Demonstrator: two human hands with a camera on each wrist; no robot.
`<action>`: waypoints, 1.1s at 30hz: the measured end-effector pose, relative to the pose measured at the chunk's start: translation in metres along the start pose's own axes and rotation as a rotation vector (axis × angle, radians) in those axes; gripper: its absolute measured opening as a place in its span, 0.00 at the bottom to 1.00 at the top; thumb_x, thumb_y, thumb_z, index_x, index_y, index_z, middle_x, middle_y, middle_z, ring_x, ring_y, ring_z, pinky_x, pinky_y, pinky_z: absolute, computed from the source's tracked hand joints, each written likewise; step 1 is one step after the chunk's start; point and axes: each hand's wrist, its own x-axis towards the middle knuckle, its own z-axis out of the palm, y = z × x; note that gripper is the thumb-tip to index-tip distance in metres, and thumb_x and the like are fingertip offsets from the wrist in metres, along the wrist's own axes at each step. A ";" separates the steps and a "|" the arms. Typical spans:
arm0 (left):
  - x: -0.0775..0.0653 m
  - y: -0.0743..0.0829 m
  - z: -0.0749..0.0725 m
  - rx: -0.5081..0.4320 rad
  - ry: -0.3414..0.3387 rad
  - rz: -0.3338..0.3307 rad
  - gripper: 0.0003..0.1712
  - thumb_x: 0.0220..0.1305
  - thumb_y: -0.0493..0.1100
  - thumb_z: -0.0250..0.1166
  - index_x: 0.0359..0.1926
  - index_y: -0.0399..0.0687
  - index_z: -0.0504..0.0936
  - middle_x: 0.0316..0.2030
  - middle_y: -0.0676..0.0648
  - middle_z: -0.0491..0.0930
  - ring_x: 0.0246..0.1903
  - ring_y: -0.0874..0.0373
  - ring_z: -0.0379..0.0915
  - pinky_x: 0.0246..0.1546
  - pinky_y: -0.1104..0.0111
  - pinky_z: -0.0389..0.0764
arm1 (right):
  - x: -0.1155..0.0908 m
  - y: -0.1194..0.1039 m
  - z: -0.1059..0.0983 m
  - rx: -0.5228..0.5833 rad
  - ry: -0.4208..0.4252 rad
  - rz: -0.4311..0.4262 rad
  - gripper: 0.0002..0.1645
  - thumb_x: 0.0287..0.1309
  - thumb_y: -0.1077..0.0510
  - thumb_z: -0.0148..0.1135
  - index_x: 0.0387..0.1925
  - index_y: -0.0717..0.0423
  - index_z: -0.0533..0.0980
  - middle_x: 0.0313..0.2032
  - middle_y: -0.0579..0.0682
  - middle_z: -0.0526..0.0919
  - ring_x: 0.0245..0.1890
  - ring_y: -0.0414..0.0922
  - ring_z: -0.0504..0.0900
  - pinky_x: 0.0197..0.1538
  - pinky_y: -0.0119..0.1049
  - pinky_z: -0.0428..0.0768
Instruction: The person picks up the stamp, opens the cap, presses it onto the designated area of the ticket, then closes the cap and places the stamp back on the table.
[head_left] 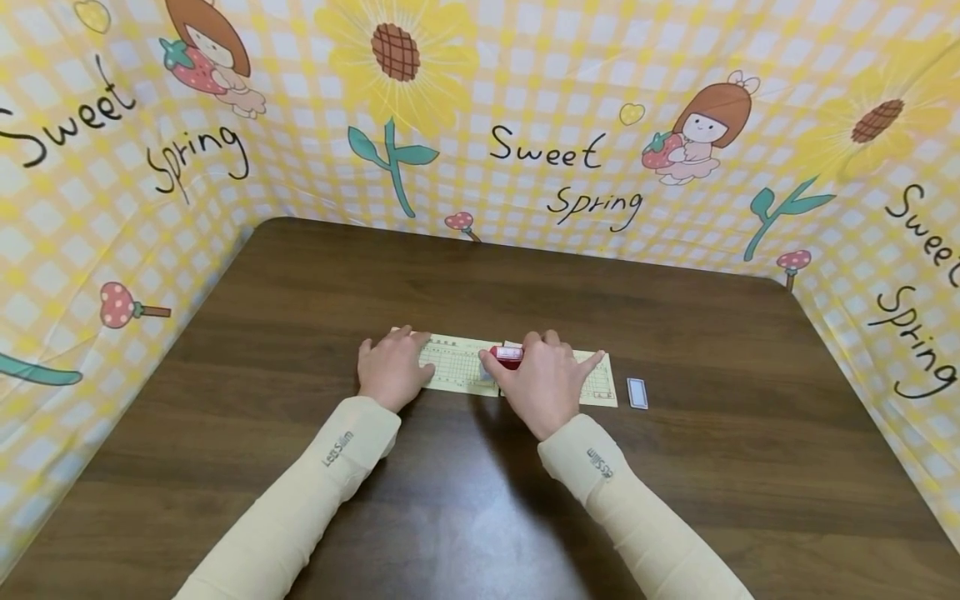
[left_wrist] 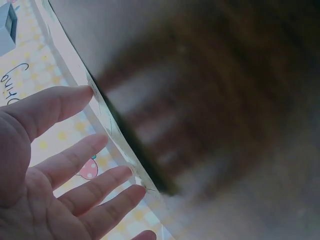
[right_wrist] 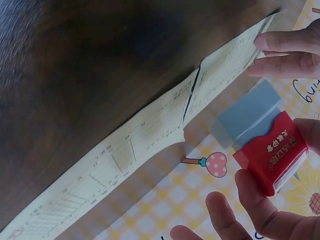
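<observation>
Two pale yellow printed forms [head_left: 457, 379] lie end to end on the brown table, a narrow gap between them. My left hand [head_left: 393, 371] rests on the left form, its fingers spread; in the left wrist view the fingertips [left_wrist: 125, 172] meet the paper's edge. My right hand [head_left: 546, 383] pinches a red stamp [right_wrist: 275, 155] with a grey-blue block at its lower end, over the forms near the gap. This hand covers much of the right form [head_left: 600, 385]. Its little finger extends over that form. The stamp's underside is hidden.
A small white rectangular piece with a blue border [head_left: 637, 393] lies just right of the forms. Yellow checked cloth [head_left: 450, 108] with flowers and lettering stands around the back and sides of the table [head_left: 360, 275].
</observation>
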 end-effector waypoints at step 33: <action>0.002 0.006 -0.002 0.052 -0.021 -0.037 0.26 0.63 0.44 0.68 0.61 0.42 0.81 0.59 0.36 0.79 0.53 0.38 0.80 0.56 0.42 0.68 | -0.006 -0.012 0.019 -0.078 -0.021 0.020 0.36 0.59 0.28 0.62 0.32 0.60 0.81 0.38 0.58 0.83 0.49 0.60 0.81 0.62 0.81 0.53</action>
